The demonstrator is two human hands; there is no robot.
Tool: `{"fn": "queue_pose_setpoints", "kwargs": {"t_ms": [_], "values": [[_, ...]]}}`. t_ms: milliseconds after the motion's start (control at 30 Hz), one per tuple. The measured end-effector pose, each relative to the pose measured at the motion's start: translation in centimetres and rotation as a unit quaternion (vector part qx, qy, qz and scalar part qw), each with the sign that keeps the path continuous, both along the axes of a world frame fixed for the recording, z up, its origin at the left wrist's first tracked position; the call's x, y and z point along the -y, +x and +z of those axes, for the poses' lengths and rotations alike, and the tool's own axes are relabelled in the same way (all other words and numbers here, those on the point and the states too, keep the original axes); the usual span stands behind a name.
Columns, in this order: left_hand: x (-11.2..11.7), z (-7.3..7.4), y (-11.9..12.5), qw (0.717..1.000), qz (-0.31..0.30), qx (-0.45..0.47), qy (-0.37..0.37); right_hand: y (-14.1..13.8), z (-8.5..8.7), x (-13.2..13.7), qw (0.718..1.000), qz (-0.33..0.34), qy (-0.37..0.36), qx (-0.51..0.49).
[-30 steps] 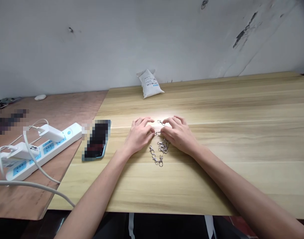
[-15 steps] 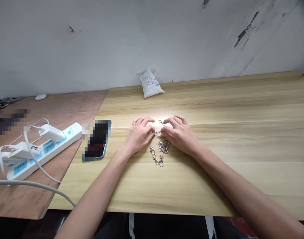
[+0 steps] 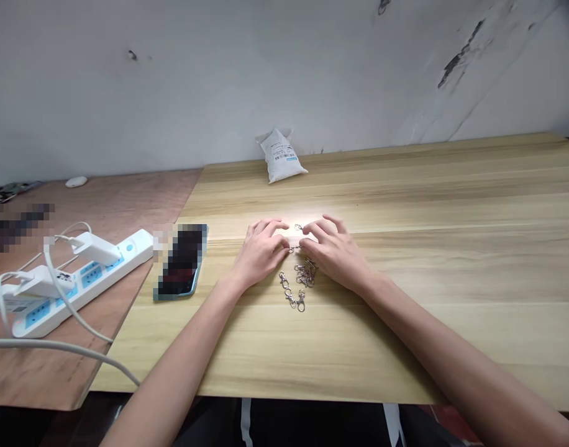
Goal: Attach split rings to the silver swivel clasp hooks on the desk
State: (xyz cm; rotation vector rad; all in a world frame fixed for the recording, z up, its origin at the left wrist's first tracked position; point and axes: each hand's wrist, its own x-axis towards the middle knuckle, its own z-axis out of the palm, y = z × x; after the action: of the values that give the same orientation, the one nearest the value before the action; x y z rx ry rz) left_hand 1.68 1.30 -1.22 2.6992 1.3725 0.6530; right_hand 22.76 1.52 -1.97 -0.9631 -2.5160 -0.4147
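Between my fingertips is a small silver lobster clasp (image 3: 292, 249), low over the table. My left hand (image 3: 264, 251) pinches its left end, with the other fingers stretched forward. From the other side my right hand (image 3: 333, 249) grips the right end between thumb and fingers; the exact contact is partly hidden. Another metal clasp (image 3: 299, 227) lies just beyond, close to the right fingertips. Nearer to me rests a small heap of silver lobster clasps (image 3: 305, 272). A linked row of clasps (image 3: 289, 293) lies left of and below the heap, with one clasp (image 3: 301, 302) beside its lower end.
A phone (image 3: 182, 261) lies left of my left hand. Farther left, a white power strip (image 3: 86, 282) with plugged-in chargers and cables sits on a brown board (image 3: 102, 366). A white labelled packet (image 3: 283, 158) stands by the wall on the wooden table (image 3: 428, 217).
My right hand has shifted very slightly, and its upper fingers have lifted a little. The left hand and the clasps on the table look almost unchanged.
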Motion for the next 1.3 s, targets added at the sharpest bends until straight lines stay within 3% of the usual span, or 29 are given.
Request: {"fn": "queue_pose_setpoints", "kwargs": {"t_ms": [267, 600, 867, 1300], "values": [[0.0, 0.2, 0.0, 1.0, 0.001, 0.003, 0.007, -0.4, 0.2, 0.1, 1.0, 0.002, 0.014, 0.014], [0.4, 0.4, 0.6, 0.994, 0.063, 0.09, -0.02, -0.8, 0.3, 0.5, 1.0, 0.004, 0.005, -0.007], [0.8, 0.8, 1.5, 0.977, 0.057, 0.19, -0.079, -0.1, -0.1, -0.1, 0.981, -0.023, -0.076, -0.177], [1.1, 1.0, 1.7, 0.979, 0.069, 0.189, -0.045, -0.4, -0.5, -0.3, 0.969, 0.028, -0.126, -0.209]]}}
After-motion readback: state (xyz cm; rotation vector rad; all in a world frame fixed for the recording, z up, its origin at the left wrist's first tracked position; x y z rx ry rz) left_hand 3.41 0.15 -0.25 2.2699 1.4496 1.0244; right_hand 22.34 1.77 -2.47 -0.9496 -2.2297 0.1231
